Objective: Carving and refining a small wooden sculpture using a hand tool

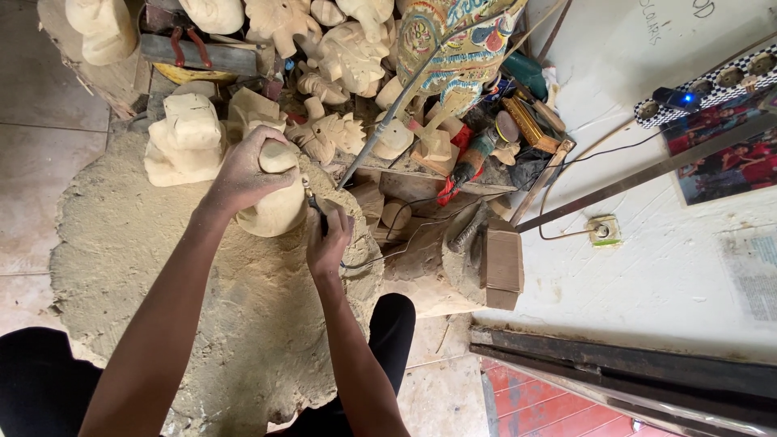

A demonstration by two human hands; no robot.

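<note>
Head view, looking straight down at your lap: your left hand (243, 174) is wrapped over the top of a pale wooden carving (277, 206), fingers curled tight around its upper knob, pinning it on the dust-caked work block (162, 283) between your knees. Your right hand (328, 239) has its fingers closed pencil-style on a slim rotary tool handpiece (314, 201), tip touching the carving's right side, with its flexible shaft (388, 113) running up and away toward the clutter.

Progress-wise I'd say you're mid-shaping. The piece has a rounded body and a knob on top but looks smooth, with no fine detail I can make out. The unpainted figures (186, 133) just beside it and further up are blocky too, while a painted figure (453, 40) at the top shows colour all over. So there's likely detail work, sanding and paint left on this one.

Signs and packaging: there's a pale sheet or panel (647, 267) on the right with handwriting near its top corner, a colourful printed photo (720, 162) at the right edge, a faded printed paper (757, 271) below it, and a black-and-white chequered strip (712, 85) with round sockets and a blue light.
</note>
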